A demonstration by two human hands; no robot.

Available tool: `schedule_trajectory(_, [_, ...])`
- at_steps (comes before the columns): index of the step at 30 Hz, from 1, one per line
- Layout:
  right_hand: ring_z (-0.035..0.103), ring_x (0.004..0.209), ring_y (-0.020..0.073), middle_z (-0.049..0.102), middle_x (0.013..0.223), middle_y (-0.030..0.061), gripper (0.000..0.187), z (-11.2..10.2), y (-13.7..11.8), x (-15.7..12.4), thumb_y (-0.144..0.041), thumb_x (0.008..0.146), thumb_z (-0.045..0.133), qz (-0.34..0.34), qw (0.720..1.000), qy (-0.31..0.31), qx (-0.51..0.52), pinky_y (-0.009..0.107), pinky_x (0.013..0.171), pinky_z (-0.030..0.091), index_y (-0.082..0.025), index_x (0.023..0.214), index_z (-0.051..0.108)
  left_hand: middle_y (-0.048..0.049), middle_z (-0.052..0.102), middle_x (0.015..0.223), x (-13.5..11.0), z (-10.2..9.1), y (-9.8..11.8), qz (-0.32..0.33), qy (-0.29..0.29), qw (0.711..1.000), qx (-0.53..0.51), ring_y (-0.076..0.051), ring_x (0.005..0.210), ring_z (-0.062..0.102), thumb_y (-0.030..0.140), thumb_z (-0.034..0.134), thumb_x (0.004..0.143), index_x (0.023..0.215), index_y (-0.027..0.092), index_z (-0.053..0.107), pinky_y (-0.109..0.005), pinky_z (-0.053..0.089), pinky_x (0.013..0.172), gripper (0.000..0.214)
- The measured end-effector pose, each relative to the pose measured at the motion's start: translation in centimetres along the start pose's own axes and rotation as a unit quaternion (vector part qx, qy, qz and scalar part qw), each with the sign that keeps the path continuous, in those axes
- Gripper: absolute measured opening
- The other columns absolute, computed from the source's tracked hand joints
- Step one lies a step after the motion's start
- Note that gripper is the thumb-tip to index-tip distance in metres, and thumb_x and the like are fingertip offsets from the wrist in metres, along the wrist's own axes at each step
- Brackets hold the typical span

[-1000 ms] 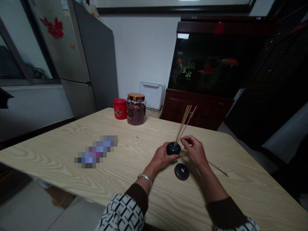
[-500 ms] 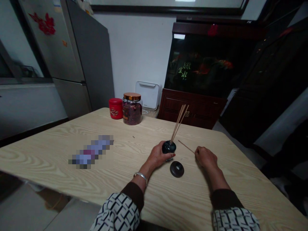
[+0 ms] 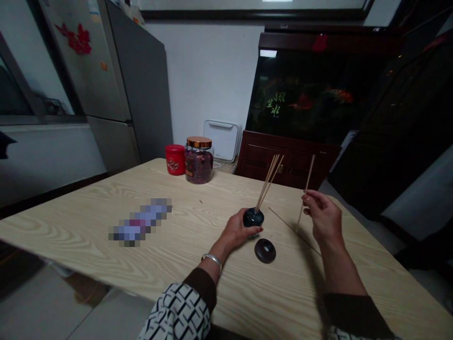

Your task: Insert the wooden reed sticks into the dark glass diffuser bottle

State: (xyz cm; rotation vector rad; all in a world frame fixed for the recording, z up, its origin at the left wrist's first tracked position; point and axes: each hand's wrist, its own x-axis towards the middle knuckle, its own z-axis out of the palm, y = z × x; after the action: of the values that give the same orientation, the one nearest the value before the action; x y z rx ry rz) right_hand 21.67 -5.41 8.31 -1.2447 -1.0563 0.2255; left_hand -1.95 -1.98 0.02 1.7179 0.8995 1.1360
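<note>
My left hand [image 3: 236, 230] is wrapped round a small dark round bottle [image 3: 253, 217] standing on the wooden table [image 3: 106, 264]. Several thin reed sticks [image 3: 269, 181] rise from the bottle's mouth, leaning right. My right hand [image 3: 322, 216] is raised right of the bottle and pinches one reed stick [image 3: 307, 186], held almost upright. Another loose stick [image 3: 294, 230] lies flat on the table below that hand. A dark round lid with a hole [image 3: 265, 250] lies just in front of the bottle.
A glass jar with a copper lid [image 3: 198, 160] and a red tin [image 3: 174, 159] stand at the table's far edge. A blurred flat object [image 3: 140, 222] lies to the left. A fridge [image 3: 116, 85] and a fish tank on a dark cabinet [image 3: 304, 108] stand behind the table.
My right hand went down to the table on the right, took a stick and lifted it upright. My left hand stayed on the bottle.
</note>
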Motion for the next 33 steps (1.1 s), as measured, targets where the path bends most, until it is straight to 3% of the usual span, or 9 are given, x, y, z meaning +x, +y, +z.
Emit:
schedule_trajectory(2, [0.06,0.066,0.0123,0.067,0.081,0.0022,0.031,1.3,-2.1,-0.1,-0.034,0.067,0.076,0.046,0.987,0.022,0.15,0.022,0.051,0.047,-0.018,0.093,0.068,-0.0101,0.069,0.105,0.0,0.0,0.0,0.001,-0.001,1.0,0.001,-0.025,0.096,0.065,0.035,0.083,0.065,0.119,0.016,0.061,-0.038,0.051,0.087,0.061])
schedule_trajectory(5, [0.061,0.066,0.0106,0.067,0.079,0.0002,0.03,3.5,-3.9,-0.6,-0.031,0.064,0.079,0.041,0.974,0.026,0.224,0.019,0.051,0.05,-0.018,0.088,0.067,-0.0094,0.07,0.104,0.0,0.0,-0.1,0.003,-0.004,1.0,-0.003,-0.025,0.096,0.065,0.036,0.083,0.065,0.119,0.016,0.061,-0.037,0.051,0.087,0.061])
schedule_trajectory(11, [0.061,0.066,0.0107,0.065,0.075,-0.0012,0.026,6.4,-3.4,-1.2,-0.03,0.071,0.076,-0.008,0.979,0.012,0.203,0.02,0.051,0.053,-0.017,0.091,0.065,-0.0099,0.069,0.104,0.0,0.2,-0.5,0.005,-0.001,1.0,-0.012,-0.024,0.094,0.065,0.038,0.083,0.065,0.119,0.016,0.061,-0.036,0.052,0.086,0.062])
schedule_trajectory(19, [0.061,0.067,0.0127,0.062,0.072,-0.0021,0.025,7.3,-2.7,-1.9,-0.032,0.074,0.074,-0.004,0.984,-0.025,0.175,0.023,0.053,0.054,-0.018,0.091,0.063,-0.0101,0.07,0.103,0.0,0.1,-0.5,0.003,-0.002,1.0,0.003,-0.024,0.093,0.065,0.041,0.083,0.064,0.119,0.016,0.06,-0.035,0.051,0.084,0.064])
schedule_trajectory(27, [0.062,0.075,0.0182,0.066,0.083,0.0046,0.031,7.4,-0.9,-4.2,-0.046,0.077,0.067,0.028,0.985,-0.166,0.038,0.028,0.058,0.05,-0.017,0.088,0.064,-0.0098,0.07,0.105,-0.1,0.0,0.0,-0.006,0.001,1.0,-0.016,-0.026,0.097,0.064,0.037,0.083,0.063,0.117,0.017,0.062,-0.038,0.05,0.088,0.062])
schedule_trajectory(31, [0.063,0.081,0.0194,0.069,0.089,0.0066,0.03,4.7,0.8,-3.2,-0.045,0.084,0.056,-0.02,0.981,-0.157,-0.11,0.032,0.071,0.049,-0.018,0.089,0.066,-0.0103,0.07,0.104,-0.1,0.0,0.2,-0.017,-0.002,0.999,-0.04,-0.027,0.098,0.065,0.034,0.084,0.062,0.116,0.017,0.062,-0.038,0.051,0.089,0.061])
schedule_trajectory(33, [0.063,0.082,0.0201,0.07,0.091,0.0072,0.023,2.6,1.9,-2.4,-0.038,0.085,0.053,-0.039,0.953,-0.157,-0.256,0.032,0.073,0.046,-0.019,0.09,0.067,-0.0101,0.07,0.103,-0.1,0.1,0.2,-0.021,-0.002,0.999,-0.05,-0.027,0.097,0.065,0.033,0.084,0.061,0.116,0.016,0.062,-0.038,0.052,0.089,0.061])
